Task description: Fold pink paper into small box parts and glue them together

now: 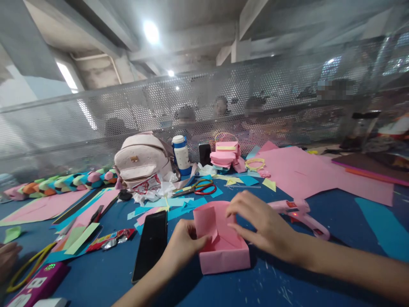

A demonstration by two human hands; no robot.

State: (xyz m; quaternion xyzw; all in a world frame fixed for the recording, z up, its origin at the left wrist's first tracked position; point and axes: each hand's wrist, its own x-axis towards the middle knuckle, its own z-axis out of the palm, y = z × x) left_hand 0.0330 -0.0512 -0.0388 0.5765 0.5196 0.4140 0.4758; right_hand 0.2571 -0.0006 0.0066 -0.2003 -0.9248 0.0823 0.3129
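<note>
A pink paper box [223,251] sits on the blue table [335,213] right in front of me, its near wall folded up and a flap standing at the back. My left hand [183,245] pinches the box's left wall, fingers closed on the paper. My right hand [260,224] rests over the right side, fingertips pressing a flap down inside the box. A pink glue gun [300,213] lies just behind my right hand.
A black phone [151,243] lies left of the box. Scissors [200,187], paper scraps, a white backpack [142,160], a bottle [181,153] and stacked pink boxes [225,155] sit farther back. Large pink sheets [303,170] cover the right. A perforated screen [223,98] with people behind it bounds the table.
</note>
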